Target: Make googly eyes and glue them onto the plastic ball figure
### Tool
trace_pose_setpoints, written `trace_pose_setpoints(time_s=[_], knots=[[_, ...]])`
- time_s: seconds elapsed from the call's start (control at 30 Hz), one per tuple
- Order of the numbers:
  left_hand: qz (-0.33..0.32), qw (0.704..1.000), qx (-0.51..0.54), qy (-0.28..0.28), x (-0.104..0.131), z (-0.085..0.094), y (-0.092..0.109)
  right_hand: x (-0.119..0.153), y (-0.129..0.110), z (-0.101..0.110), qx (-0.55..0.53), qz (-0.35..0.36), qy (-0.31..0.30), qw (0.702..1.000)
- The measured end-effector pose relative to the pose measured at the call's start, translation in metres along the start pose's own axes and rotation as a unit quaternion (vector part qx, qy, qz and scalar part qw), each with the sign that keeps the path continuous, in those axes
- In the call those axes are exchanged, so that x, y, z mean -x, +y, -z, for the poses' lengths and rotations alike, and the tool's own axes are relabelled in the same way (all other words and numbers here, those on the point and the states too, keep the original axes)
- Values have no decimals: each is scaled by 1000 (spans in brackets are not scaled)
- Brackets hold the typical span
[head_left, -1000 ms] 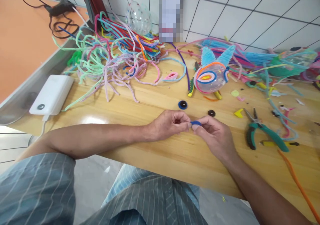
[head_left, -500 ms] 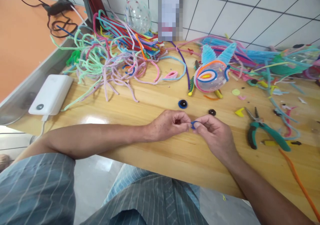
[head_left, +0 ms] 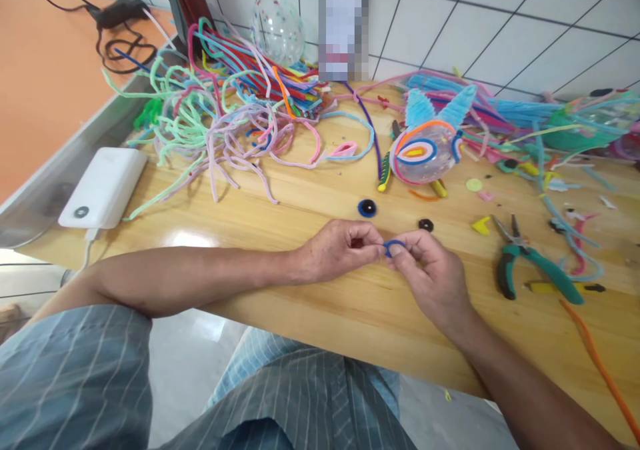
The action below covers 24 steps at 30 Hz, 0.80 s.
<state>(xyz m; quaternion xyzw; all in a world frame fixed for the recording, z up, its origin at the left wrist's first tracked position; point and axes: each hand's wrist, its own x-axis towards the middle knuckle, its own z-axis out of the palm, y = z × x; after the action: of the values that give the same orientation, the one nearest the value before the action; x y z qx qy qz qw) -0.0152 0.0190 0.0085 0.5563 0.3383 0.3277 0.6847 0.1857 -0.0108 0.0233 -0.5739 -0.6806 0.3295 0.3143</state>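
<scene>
Between my fingertips is a small ring of blue pipe cleaner (head_left: 394,244). My left hand (head_left: 345,250) pinches its left side with thumb and forefinger. On the other side, my right hand (head_left: 430,263) grips it, thumb over the near edge, so part of the ring is hidden. Just beyond the hands lie a black disc with a blue rim (head_left: 367,208) and a small black round piece (head_left: 425,225). Further back rests a clear balloon (head_left: 425,157) with fuzzy blue ears and an eye shape of coiled pipe cleaner.
Green-handled pliers (head_left: 535,267) lie open at the right, near an orange pipe cleaner (head_left: 595,353). A heap of pipe cleaners (head_left: 225,117) fills the back left, beside a white power bank (head_left: 103,189) with a cable. Another clear balloon (head_left: 277,29) stands against the tiled wall.
The blue pipe cleaner now shows more of its looped shape between my fingertips. My hands have hardly moved, and the view has shifted slightly.
</scene>
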Motion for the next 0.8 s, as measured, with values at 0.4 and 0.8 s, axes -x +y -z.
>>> trace_pose_setpoints(time_s=[0.4, 0.8], knots=[[8, 998, 51, 31, 0, 2, -2, -2, 1, 2, -103, -50, -40, 993], [-8, 999, 30, 18, 0, 4, -5, -6, -1, 3, -142, -76, -49, 986]])
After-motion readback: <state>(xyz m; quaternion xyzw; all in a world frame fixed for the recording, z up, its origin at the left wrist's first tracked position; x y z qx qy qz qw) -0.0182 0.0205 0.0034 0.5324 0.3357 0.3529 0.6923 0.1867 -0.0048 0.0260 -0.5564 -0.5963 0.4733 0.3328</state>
